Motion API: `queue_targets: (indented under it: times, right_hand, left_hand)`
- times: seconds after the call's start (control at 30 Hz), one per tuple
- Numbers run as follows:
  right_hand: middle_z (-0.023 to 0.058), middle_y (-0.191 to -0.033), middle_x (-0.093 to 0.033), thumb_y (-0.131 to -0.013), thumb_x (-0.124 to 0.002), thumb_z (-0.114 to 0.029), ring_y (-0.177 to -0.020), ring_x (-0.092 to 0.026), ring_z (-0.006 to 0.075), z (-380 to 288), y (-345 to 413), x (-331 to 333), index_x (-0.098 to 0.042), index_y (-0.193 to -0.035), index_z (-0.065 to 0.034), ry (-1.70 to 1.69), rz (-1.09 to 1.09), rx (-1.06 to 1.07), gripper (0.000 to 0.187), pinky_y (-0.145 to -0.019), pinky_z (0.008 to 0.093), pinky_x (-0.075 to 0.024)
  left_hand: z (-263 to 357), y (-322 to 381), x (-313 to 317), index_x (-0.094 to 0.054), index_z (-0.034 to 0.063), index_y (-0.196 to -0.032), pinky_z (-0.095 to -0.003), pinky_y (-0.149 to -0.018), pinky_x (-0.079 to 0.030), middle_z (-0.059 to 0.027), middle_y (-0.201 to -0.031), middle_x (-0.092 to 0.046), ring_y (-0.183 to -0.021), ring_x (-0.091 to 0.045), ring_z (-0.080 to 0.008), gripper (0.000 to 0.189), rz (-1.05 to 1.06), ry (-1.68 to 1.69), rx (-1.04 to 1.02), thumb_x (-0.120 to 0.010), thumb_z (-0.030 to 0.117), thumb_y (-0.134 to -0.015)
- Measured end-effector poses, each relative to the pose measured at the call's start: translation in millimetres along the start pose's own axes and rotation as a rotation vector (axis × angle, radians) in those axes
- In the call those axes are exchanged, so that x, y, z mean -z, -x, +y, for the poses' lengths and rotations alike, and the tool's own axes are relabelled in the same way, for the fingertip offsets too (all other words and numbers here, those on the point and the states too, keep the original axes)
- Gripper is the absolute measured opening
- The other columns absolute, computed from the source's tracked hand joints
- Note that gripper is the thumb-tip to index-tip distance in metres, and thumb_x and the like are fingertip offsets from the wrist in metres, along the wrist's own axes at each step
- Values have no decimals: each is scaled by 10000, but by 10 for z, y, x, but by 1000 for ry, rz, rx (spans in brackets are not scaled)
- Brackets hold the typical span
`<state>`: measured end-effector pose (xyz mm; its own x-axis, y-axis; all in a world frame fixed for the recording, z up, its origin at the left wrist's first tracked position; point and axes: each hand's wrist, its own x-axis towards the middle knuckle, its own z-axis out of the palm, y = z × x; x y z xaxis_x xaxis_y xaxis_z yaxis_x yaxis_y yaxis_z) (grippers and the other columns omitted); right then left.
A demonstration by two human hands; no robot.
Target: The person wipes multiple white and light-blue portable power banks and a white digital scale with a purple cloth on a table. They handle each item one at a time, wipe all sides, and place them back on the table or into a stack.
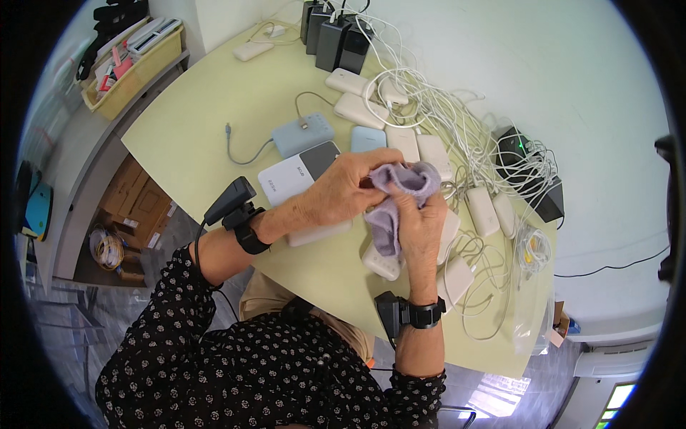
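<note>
My left hand (345, 187) and my right hand (420, 228) both hold a crumpled lilac cloth (386, 230) above the table. The fingers of my left hand grip its upper left part, partly hidden by the folds. My right thumb presses on the cloth's front, and one end hangs down to the left of that hand. Beneath the hanging end lies a cream power bank (381, 263). Partly under my left hand is a white power bank with a dark panel (289, 174). A light blue power bank (303, 134) with a short attached cable lies beyond it.
Several cream power banks (362, 110) lie across the pale yellow table (198, 112). White charging cables (450, 112) tangle along the wall. Black charging units stand at the back (332, 43) and right (544, 195). A yellow basket (136, 67) sits on the left shelf.
</note>
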<state>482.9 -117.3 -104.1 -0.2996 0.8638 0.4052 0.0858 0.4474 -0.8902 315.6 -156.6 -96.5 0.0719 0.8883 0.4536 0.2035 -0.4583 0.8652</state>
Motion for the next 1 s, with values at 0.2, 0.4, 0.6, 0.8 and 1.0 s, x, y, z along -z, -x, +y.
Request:
queue_targets:
  times: [0.2, 0.4, 0.6, 0.8, 1.0]
  right_hand:
    - [74, -1005, -696, -919, -710, -155, -888, -622, 127, 36, 33, 28, -638, -1168, 46, 18, 31, -44, 328, -780, 276, -511]
    - [113, -944, -699, -959, -641, -212, -769, -652, 201, 129, -92, 43, -641, -1144, 16, -576, 272, -409, 294, -691, 310, -519]
    - [92, -827, -668, -981, -615, -347, -654, -645, 196, 58, -86, 115, -651, -1078, -15, -793, 170, -470, 348, -542, 317, -513]
    - [89, -878, -664, -945, -662, -391, -708, -643, 208, -66, -19, 24, -632, -1074, -31, -759, 160, -573, 384, -552, 340, -504]
    - [117, -905, -676, -908, -701, -361, -695, -668, 235, -106, -48, 56, -616, -1100, -12, -755, 239, -589, 407, -506, 365, -517]
  left_hand:
    - [-59, -21, 36, -602, 3, -1279, -246, -827, -524, -37, -1075, -702, -960, -621, -68, 473, -59, 177, 131, -676, -105, -825]
    - [-39, -96, 254, -641, 27, -1247, -243, -796, -546, -34, -1072, -706, -953, -652, -78, 508, -50, 445, 183, -712, -115, -764]
    - [-489, -523, 1608, -684, -35, -1112, -246, -540, -493, -93, -799, -698, -640, -649, -129, 367, 581, 162, 239, -700, -57, -747]
    - [-1474, -1062, 2477, -623, -100, -783, -348, -438, -508, -182, -815, -680, -625, -662, -230, 174, 893, -103, 555, -750, -90, -665]
    - [-2018, -1452, 2689, -607, -126, -773, -392, -445, -531, -238, -870, -670, -667, -687, -288, 169, 1001, -174, 523, -749, -68, -702]
